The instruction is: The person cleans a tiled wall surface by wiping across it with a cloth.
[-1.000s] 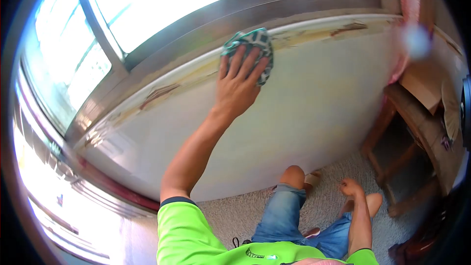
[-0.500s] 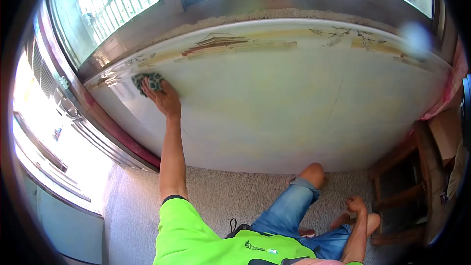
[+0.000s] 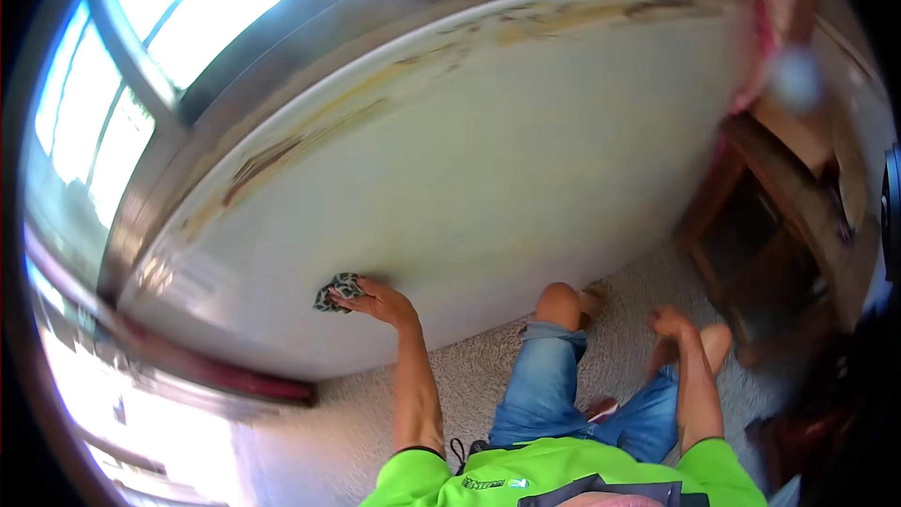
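Note:
My left hand [image 3: 380, 302] presses a dark green and white patterned cloth [image 3: 338, 292] against the lower left part of a pale, glossy panel [image 3: 526, 150]. Its fingers are on the cloth. Painted brown and yellow designs run along the panel's upper edge. Near my bent knee on the right, my right hand [image 3: 668, 321] is held with its fingers curled; whether anything is inside them is too small to make out.
Above the panel is a window frame [image 3: 141, 56] with bright glass. A wooden chair or stool [image 3: 784, 169] stands at the right, with a brown object on it. Grey textured carpet [image 3: 469, 366] lies under my legs. A dark red edge [image 3: 235, 376] borders the panel's lower left.
My left hand has moved the cloth from near the painted upper edge down to the panel's lower left. The view has tilted, and my right hand remains near the knee.

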Available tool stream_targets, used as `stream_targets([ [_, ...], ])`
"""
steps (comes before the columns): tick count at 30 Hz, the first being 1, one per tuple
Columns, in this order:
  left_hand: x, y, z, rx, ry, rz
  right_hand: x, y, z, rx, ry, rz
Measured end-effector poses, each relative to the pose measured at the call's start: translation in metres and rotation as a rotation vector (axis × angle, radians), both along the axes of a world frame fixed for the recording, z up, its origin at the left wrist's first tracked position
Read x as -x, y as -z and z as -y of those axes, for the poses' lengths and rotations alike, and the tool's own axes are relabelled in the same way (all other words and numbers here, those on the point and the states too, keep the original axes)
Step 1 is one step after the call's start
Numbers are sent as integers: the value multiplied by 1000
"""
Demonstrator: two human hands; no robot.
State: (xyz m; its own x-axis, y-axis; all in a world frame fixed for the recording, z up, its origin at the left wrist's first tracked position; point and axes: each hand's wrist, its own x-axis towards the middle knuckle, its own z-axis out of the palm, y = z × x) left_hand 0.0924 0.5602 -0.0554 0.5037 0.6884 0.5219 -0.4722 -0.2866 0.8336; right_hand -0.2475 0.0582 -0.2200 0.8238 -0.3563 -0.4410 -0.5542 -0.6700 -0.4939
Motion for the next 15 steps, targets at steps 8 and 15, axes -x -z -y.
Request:
stream_targets([
  [8,32,-126,116,-872,-95,277,-5,-30,-16,-51,79,-46],
  [15,36,-176,210,-1125,-11,432,0,-73,-26,-59,121,2],
])
